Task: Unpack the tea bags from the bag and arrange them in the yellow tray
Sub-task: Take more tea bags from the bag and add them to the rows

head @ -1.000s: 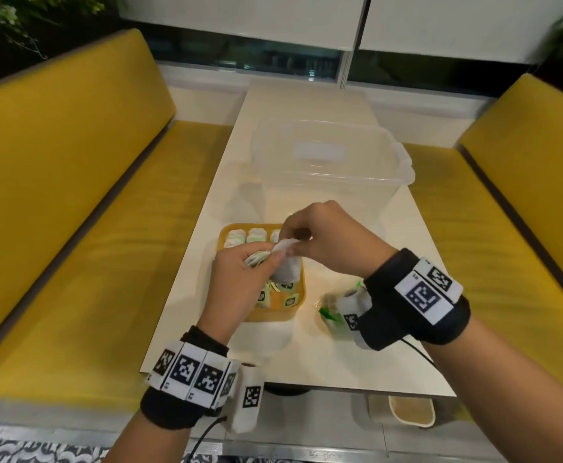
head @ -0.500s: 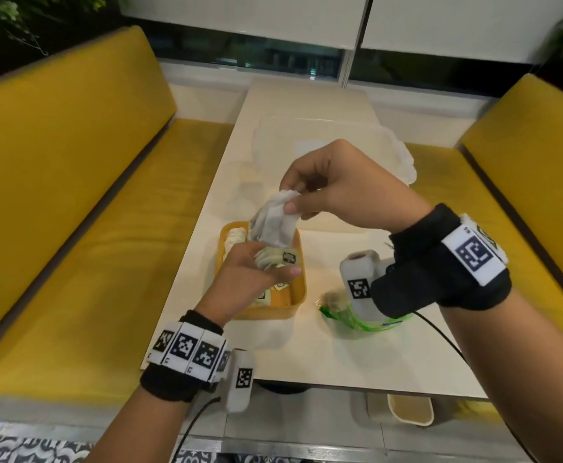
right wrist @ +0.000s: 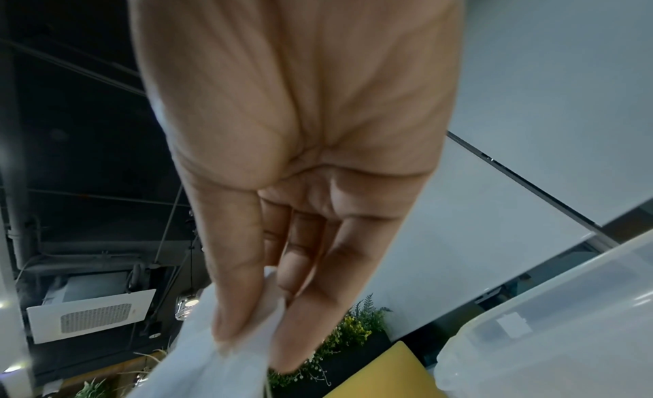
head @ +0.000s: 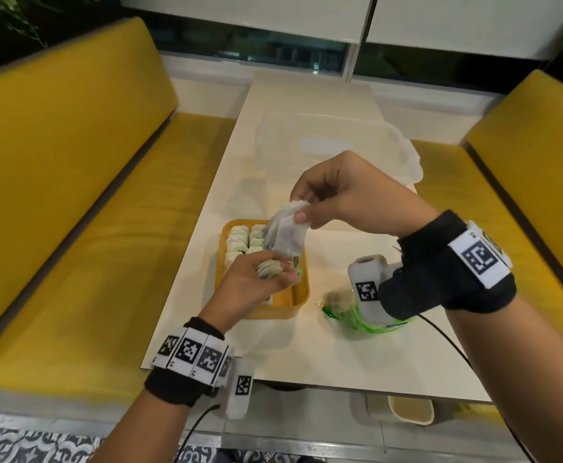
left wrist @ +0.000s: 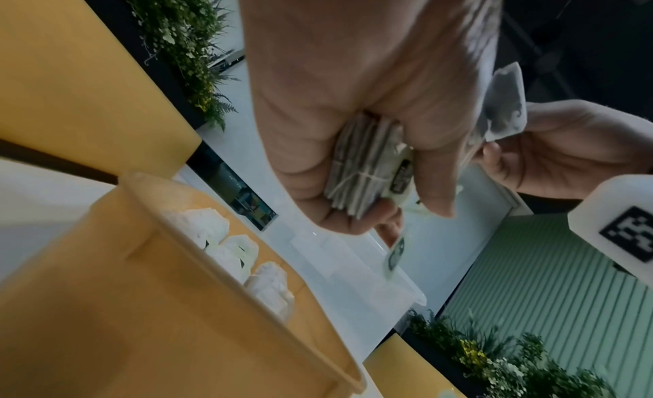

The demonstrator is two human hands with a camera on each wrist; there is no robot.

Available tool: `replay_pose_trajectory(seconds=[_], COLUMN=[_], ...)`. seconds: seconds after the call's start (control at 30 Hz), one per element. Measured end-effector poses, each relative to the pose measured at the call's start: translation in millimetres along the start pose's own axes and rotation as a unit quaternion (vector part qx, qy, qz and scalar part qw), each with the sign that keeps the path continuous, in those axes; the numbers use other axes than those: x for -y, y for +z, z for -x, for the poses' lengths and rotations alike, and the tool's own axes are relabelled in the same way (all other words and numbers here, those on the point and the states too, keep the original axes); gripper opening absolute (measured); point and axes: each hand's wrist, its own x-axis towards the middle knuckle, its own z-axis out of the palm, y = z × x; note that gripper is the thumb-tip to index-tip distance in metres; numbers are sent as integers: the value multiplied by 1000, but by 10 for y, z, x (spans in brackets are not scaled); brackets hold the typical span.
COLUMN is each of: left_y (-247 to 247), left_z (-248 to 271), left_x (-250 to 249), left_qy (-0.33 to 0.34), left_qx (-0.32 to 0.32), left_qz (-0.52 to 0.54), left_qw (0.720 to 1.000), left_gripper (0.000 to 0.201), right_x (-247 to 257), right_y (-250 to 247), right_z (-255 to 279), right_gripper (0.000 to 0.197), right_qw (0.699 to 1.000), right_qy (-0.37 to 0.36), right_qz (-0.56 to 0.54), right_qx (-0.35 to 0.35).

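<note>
**Tea bags held over the tray on a booth table**

A long white table [head: 310,105] runs between two yellow benches [head: 56,155], with a dark window strip and white panels at its far end. Patterned floor tiles [head: 32,446] show at the near edge. From the wrist views, green plants [left wrist: 183,32] line the bench backs, and a dark ceiling with a white vent unit [right wrist: 92,317] hangs overhead.

The yellow tray [head: 298,295] sits on the table near the person, with rows of white tea bags [head: 238,240] packed at its far end. Just right of it lies the crumpled clear bag [head: 343,315] with green print. A clear plastic tub [head: 327,138] stands beyond the tray.

The left hand [head: 250,289] is above the tray, fingers curled round a tied bundle [left wrist: 367,169] of tea bags. The right hand [head: 347,195] is raised higher, thumb and fingers pinching a few loose tea bags [head: 285,233] that hang down over the tray.
</note>
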Motion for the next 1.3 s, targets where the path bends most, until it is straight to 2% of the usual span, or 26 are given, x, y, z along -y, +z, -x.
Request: replay_pose_trajectory(seconds=[0.13, 0.3, 0.4, 0.47, 0.6, 0.7, 0.77, 0.87, 0.93, 1.17, 1.3], left_y=[96, 182, 183, 150, 32, 26, 61, 78, 57, -92, -222], left_z=[-32, -28, -37, -37, -59, -81, -72, -77, -80, -116, -123], left_x=[11, 37, 83, 106, 97, 2, -82, -122, -133, -169, -151], left_qy=[-12, 1, -21, -34, -41, -41, -35, -28, -14, 17, 22], left_qx=[-3, 31, 14, -13, -38, -42, -34, -33, -34, -47, -103], left_qz=[6, 1, -7, -1, 27, 34, 52, 103, 113, 29, 19], left_qw=[1000, 1000, 1000, 999, 998, 998, 997, 994, 993, 998, 994], left_gripper=[18, 18, 4, 9, 6, 20, 28, 23, 27, 35, 24], right_x=[7, -18, -52, -101, -186, -264, -340, -468, -533, -572, -616], right_y=[-10, -53, -93, -132, -114, 24, 120, 216, 258, 370, 376], right_z=[-30, -34, -22, -6, 42, 34, 4, -48, -74, -176, -276], right_gripper=[11, 10, 9, 10, 8, 9, 10, 10, 8, 6, 12], right_qw=[1000, 1000, 1000, 1000, 997, 994, 994, 993, 992, 992, 992], right_qy=[-3, 0, 5, 12, 26, 29, 30, 42, 51, 41, 38], right_qz=[-3, -7, -8, -12, -3, 18, 37, 91, 105, 122, 123], right_qx=[7, -1, 3, 8, 67, 105, 93, 56, 50, 16, -9])
